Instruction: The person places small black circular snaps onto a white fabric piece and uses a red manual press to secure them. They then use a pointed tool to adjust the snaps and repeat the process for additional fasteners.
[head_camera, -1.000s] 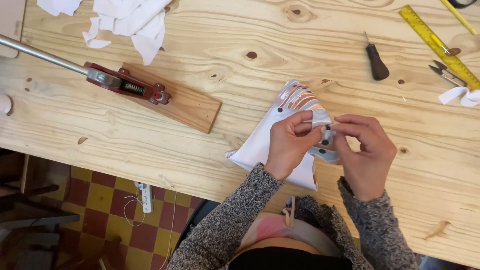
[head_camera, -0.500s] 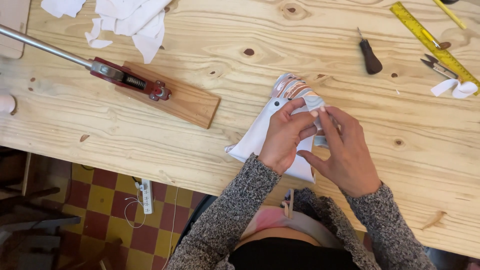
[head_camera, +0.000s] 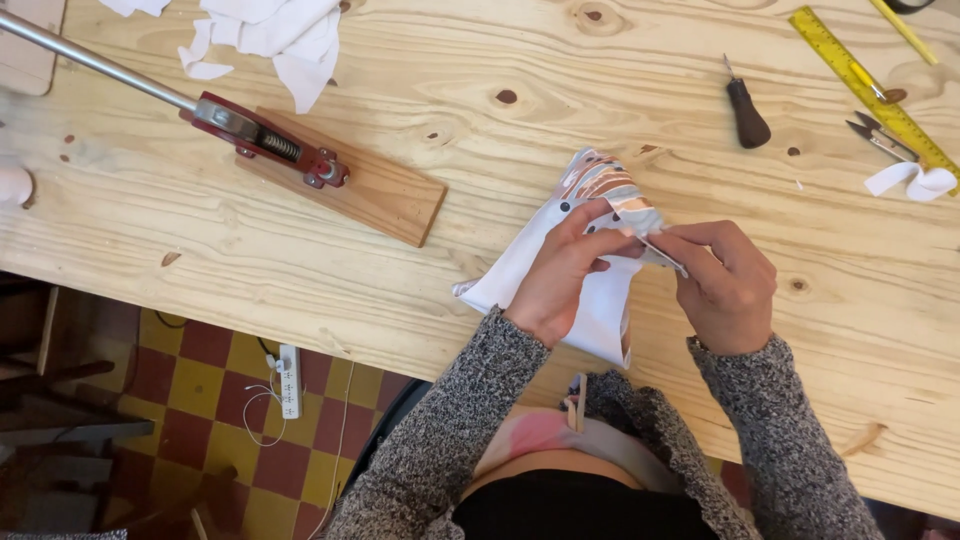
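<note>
White fabric with a striped copper-and-grey printed end (head_camera: 600, 200) is held near the front edge of the pale pine counter (head_camera: 480, 60), its lower part hanging just over that edge. The left hand (head_camera: 565, 275) is closed on the cloth from the left, thumb and forefinger pinching it beside the printed end, while the right hand (head_camera: 725, 285) is closed on the same fold from the right; the two sets of fingertips are almost touching. Whether something small is pinched with the fabric cannot be told. Grey speckled knit sleeves are worn on both arms. Toward the left of the counter a red lever tool with a steel bar (head_camera: 265, 140) is mounted on a wooden block (head_camera: 385, 195). White cloth scraps (head_camera: 280, 35) lie at the far edge. Near the far right corner a dark-handled awl (head_camera: 748, 120), small snips (head_camera: 880, 138), a yellow ruler (head_camera: 850, 70) and a curled white strip (head_camera: 915, 180) are seen.
</note>
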